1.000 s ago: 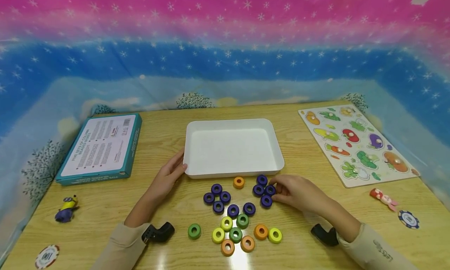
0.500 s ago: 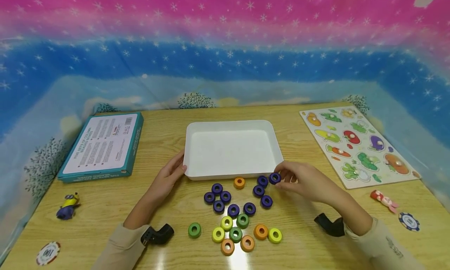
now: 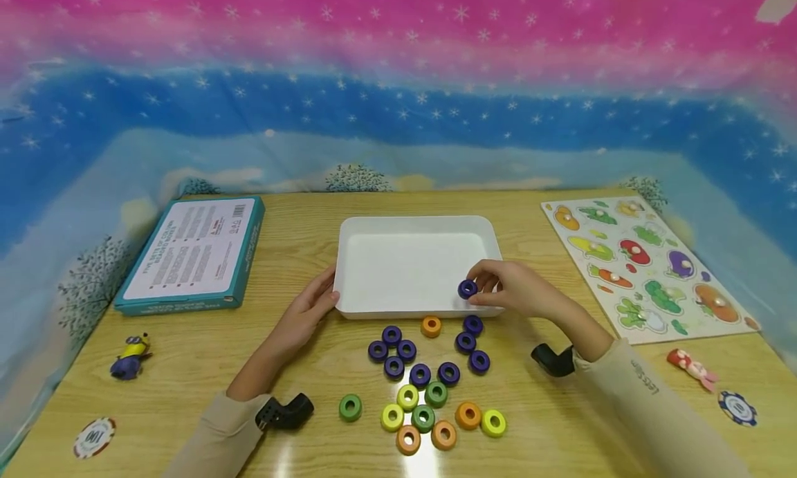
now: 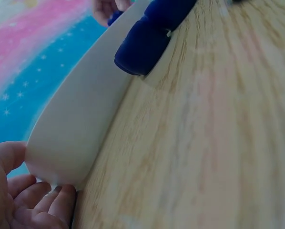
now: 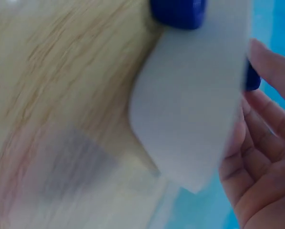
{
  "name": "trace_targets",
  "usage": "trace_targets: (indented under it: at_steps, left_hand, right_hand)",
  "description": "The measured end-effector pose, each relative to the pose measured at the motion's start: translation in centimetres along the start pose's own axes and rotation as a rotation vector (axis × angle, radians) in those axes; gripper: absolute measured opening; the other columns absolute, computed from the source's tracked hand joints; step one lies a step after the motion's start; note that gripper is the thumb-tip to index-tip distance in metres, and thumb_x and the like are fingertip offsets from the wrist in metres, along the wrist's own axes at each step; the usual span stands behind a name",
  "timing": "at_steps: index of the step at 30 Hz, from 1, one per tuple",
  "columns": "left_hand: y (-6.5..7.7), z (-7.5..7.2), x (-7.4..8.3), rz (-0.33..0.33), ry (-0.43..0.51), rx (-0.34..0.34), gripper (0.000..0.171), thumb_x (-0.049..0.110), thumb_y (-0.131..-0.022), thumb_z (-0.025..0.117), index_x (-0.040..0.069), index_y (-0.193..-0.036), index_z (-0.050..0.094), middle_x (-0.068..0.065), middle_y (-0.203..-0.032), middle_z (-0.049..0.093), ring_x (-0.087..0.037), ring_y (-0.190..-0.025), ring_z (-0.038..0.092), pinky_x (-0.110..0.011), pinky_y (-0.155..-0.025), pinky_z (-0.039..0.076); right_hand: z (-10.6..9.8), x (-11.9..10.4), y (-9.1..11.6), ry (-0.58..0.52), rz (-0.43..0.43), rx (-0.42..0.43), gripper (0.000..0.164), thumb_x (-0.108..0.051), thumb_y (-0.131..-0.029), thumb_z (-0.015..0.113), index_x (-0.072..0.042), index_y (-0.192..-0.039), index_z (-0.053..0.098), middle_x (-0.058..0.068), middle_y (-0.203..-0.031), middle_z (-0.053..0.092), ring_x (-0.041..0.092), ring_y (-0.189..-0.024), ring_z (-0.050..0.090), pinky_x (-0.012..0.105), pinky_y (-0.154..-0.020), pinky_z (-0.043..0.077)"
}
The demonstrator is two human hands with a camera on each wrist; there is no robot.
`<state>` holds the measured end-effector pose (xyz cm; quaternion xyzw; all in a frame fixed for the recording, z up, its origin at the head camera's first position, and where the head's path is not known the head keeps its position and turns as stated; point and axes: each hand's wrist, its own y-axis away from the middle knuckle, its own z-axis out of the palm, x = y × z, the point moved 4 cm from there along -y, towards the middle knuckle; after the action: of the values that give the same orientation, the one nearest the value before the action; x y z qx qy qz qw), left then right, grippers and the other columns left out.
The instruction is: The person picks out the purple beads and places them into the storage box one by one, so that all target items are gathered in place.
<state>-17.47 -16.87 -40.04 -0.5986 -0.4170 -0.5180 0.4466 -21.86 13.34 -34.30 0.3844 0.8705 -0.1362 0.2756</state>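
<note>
A shallow white tray (image 3: 411, 270) lies on the wooden table. My left hand (image 3: 305, 315) holds its near left corner; in the left wrist view the thumb (image 4: 11, 155) is at the rim and the fingers are bent against the wall. My right hand (image 3: 513, 288) pinches a dark purple ring bead (image 3: 468, 289) above the tray's near right corner. In the right wrist view the tray wall (image 5: 185, 109) partly hides that bead (image 5: 252, 78). Just in front of the tray lie several purple ring beads (image 3: 465, 342) and one orange ring bead (image 3: 431, 326).
Nearer me are green (image 3: 351, 407), yellow (image 3: 494, 423) and orange ring beads (image 3: 408, 440). A teal box (image 3: 193, 253) stands left; a vegetable puzzle board (image 3: 647, 270) lies right. Small toy figures (image 3: 129, 357) and poker chips (image 3: 95, 437) lie towards the sides.
My right hand has picked a purple bead from the right cluster and carried it up and left over the tray's rim. The left hand stays at the tray's corner.
</note>
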Motion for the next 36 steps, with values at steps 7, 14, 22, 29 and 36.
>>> trace_targets:
  at_steps: [7, 14, 22, 29, 36]
  left_hand:
    - [-0.3, 0.3, 0.1, 0.022, 0.016, -0.015, 0.049, 0.008, -0.090, 0.039, 0.005, -0.135, 0.017, -0.010, -0.138, 0.016, -0.019, -0.123, 0.018, -0.023, -0.093, 0.025]
    - [-0.4, 0.4, 0.2, 0.045, 0.022, -0.029, 0.049, 0.006, -0.090, 0.038, 0.004, -0.135, 0.017, -0.010, -0.138, 0.015, -0.020, -0.124, 0.018, -0.023, -0.092, 0.025]
    - [-0.5, 0.3, 0.1, 0.035, 0.028, -0.020, 0.050, 0.008, -0.090, 0.039, 0.005, -0.135, 0.017, -0.009, -0.138, 0.014, -0.019, -0.124, 0.018, -0.022, -0.092, 0.026]
    - [-0.3, 0.0, -0.2, 0.003, -0.001, -0.008, 0.051, 0.013, -0.090, 0.040, 0.007, -0.135, 0.017, -0.007, -0.138, 0.015, -0.017, -0.123, 0.019, -0.025, -0.093, 0.025]
    - [0.0, 0.0, -0.2, -0.064, -0.058, 0.036, 0.050, 0.018, -0.090, 0.042, 0.008, -0.134, 0.021, -0.004, -0.137, 0.020, -0.015, -0.121, 0.024, -0.025, -0.092, 0.026]
  right_hand:
    - [1.3, 0.7, -1.2, -0.011, -0.036, -0.071, 0.028, -0.027, -0.075, 0.063, -0.009, -0.097, 0.056, -0.005, -0.078, 0.056, 0.008, -0.070, 0.053, 0.023, -0.061, 0.044]
    - [1.6, 0.7, -1.5, -0.010, -0.030, -0.113, 0.025, -0.021, -0.075, 0.065, -0.008, -0.094, 0.057, -0.004, -0.078, 0.055, 0.008, -0.070, 0.052, 0.023, -0.061, 0.044]
    - [1.6, 0.7, -1.7, 0.029, -0.016, -0.123, 0.025, -0.020, -0.073, 0.066, -0.007, -0.093, 0.059, -0.003, -0.079, 0.056, 0.008, -0.071, 0.052, 0.022, -0.062, 0.044]
    - [1.5, 0.8, -1.7, -0.009, 0.002, -0.085, 0.033, -0.026, -0.075, 0.064, -0.006, -0.100, 0.057, -0.003, -0.080, 0.054, 0.009, -0.072, 0.051, 0.024, -0.063, 0.043]
    - [0.2, 0.1, -0.3, -0.060, 0.000, 0.082, 0.028, -0.030, -0.074, 0.063, -0.008, -0.092, 0.059, -0.005, -0.068, 0.051, 0.010, -0.055, 0.044, 0.024, -0.049, 0.037]
